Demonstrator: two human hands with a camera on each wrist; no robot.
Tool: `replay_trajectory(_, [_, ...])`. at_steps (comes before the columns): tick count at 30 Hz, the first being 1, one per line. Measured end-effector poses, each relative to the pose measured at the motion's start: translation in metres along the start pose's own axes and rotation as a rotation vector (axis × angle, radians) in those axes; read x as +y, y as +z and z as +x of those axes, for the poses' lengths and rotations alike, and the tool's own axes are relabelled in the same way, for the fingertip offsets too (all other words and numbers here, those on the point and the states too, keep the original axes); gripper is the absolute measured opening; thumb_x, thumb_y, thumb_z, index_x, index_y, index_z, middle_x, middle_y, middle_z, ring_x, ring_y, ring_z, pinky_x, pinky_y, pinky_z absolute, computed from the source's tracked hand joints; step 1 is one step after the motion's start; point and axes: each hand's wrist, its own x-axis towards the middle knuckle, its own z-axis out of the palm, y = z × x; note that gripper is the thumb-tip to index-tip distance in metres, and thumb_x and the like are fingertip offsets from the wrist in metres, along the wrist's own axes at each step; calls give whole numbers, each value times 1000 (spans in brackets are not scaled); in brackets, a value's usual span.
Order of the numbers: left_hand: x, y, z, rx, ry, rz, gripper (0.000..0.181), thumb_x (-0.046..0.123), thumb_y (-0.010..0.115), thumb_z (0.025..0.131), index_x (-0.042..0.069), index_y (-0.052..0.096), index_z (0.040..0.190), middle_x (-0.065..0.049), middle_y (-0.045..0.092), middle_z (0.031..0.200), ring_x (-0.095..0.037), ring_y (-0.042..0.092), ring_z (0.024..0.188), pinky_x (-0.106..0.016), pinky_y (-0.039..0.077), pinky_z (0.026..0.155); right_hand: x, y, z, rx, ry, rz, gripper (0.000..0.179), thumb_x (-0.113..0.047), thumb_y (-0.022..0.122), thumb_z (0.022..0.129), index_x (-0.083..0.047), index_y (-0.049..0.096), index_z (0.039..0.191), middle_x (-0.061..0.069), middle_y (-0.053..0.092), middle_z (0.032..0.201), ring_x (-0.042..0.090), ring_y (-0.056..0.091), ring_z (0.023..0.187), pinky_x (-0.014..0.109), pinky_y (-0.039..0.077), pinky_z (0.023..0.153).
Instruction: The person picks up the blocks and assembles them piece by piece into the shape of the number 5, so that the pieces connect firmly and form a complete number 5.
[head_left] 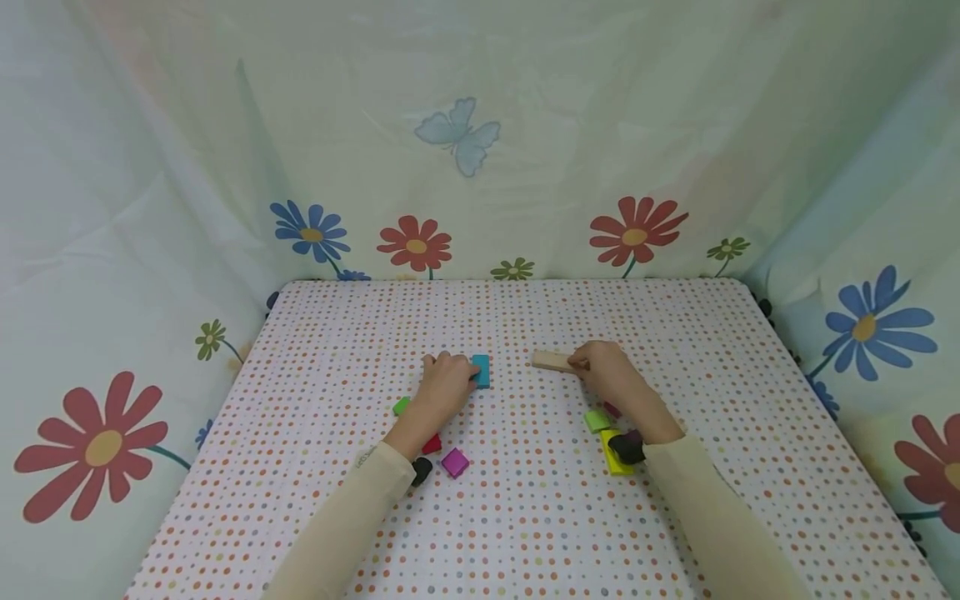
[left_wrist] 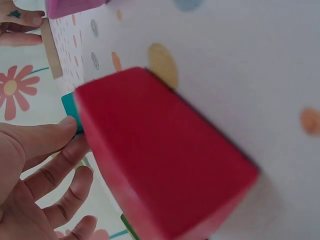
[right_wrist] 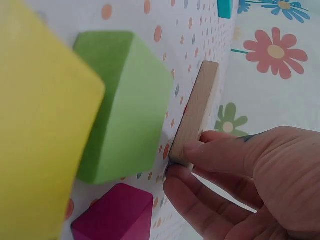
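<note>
My left hand [head_left: 444, 385] pinches the near-left edge of a flat blue block [head_left: 482, 372] on the dotted table; thumb and forefinger meet on it in the left wrist view, the other fingers loosely bent. Across from it, my right hand [head_left: 609, 371] holds one end of a long plain wooden block [head_left: 552, 361] between thumb and fingers. That block's free end points left, toward the blue one, with a gap between them. In the right wrist view the wooden block [right_wrist: 196, 112] lies low along the dotted surface.
Under my left forearm are a red block [left_wrist: 165, 155], a green block [head_left: 402, 406] and a purple block [head_left: 454, 462]. Near my right wrist lie a light green block [right_wrist: 127, 110], a yellow block [head_left: 617, 454] and a magenta block [right_wrist: 116, 215]. Flowered curtains [head_left: 525, 167] surround the table [head_left: 525, 517].
</note>
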Motion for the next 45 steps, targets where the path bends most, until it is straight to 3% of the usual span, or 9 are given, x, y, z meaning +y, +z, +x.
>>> replay_trajectory(13, [3,-1,2,-10,-10,-21,27,19,70,103,15,79,128,-9,78,112,-32,66,108,-58,42,105,-1,1,0,4,1,-9,21,-1,71,99,1,79,118,23,74,127,37,74,113,45,64,91])
replay_trajectory(28, [2,0,2,-1,10,30,29,22,71,103,16,77,131,-10,78,118,-35,68,114,-61,44,106,-6,0,1,-9,13,7,23,-2,69,101,2,77,121,24,73,130,38,72,119,48,62,96])
replay_trajectory(45, [11,7,11,22,53,-3,31,21,70,104,14,75,134,-7,78,116,-28,69,106,-49,42,94,-21,8,12,16,-62,17,21,-1,71,99,1,79,118,22,75,126,39,71,121,49,61,101])
